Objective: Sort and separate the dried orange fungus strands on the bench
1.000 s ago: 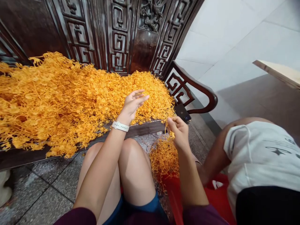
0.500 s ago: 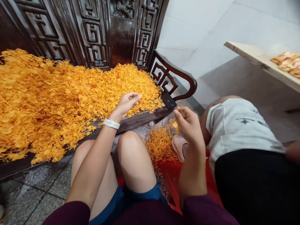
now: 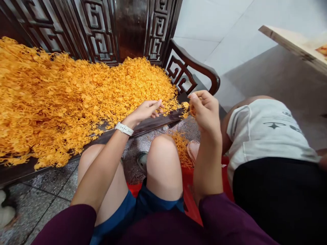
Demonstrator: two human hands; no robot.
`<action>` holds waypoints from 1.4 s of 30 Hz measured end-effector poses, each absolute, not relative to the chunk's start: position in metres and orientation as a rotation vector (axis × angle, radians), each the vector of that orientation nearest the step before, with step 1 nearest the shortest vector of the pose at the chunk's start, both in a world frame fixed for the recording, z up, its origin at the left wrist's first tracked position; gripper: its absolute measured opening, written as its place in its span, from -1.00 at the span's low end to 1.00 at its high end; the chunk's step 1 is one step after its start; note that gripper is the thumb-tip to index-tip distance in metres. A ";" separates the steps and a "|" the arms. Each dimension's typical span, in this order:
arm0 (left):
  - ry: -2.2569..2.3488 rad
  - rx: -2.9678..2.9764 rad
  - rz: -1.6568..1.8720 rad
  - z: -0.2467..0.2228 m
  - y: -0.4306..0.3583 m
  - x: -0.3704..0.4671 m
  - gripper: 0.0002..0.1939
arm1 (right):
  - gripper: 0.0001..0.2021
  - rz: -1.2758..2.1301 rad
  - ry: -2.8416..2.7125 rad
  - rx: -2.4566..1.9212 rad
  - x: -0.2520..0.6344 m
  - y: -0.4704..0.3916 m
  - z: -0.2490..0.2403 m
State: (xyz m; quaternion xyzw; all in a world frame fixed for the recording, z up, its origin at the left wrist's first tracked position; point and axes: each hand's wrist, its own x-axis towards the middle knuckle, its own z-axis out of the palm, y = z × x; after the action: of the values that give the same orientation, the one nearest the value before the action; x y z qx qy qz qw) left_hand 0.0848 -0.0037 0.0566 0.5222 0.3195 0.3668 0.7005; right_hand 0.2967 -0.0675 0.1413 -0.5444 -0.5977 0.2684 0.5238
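Brown wood is forming the bench (image 3: pixel 131 34), its carved back rising beyond both hands. Orange stringy material is lying on its seat as a broad pile (image 3: pixel 76 98), extending beyond and to the left of the left hand. Another person (image 3: pixel 270 136) in pale shorts is occupying the area right of the right hand. Loose orange strands (image 3: pixel 182 143) are lying on the floor, below and between the hands.

Handling assessment: the strands are appearing thin and liable to snag, so good practice is requiring a light fingertip pinch, the cluster staying clear of the bench edge and the free fingers ready beside it, not pulling hard.

Right hand (image 3: pixel 208 110): thumb and fingers are closing narrowly on a small orange cluster (image 3: pixel 184 109), which is hanging toward the left hand. Left hand (image 3: pixel 146 110): fingers are curving loosely, half open, with nothing visibly gripped, and are hovering near the bench's front edge; contact with the pile is remaining undetermined.
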 end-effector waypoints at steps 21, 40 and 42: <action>0.694 0.855 1.227 0.077 0.006 0.059 -0.95 | -0.59 1.099 -1.379 -0.926 0.224 0.037 0.083; 0.666 0.573 1.405 0.061 0.010 0.074 -0.72 | -0.74 1.531 -1.230 -0.804 0.191 0.037 0.092; 0.677 0.544 1.478 0.061 0.015 0.062 -0.75 | -0.74 1.538 -1.253 -0.769 0.190 0.042 0.098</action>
State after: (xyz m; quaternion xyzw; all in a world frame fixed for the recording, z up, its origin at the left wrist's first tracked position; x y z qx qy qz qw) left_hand 0.0618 0.0150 0.0605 0.2399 0.2984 0.6518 0.6546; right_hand 0.1903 0.0415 0.0978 -0.3159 -0.5147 0.6320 0.4856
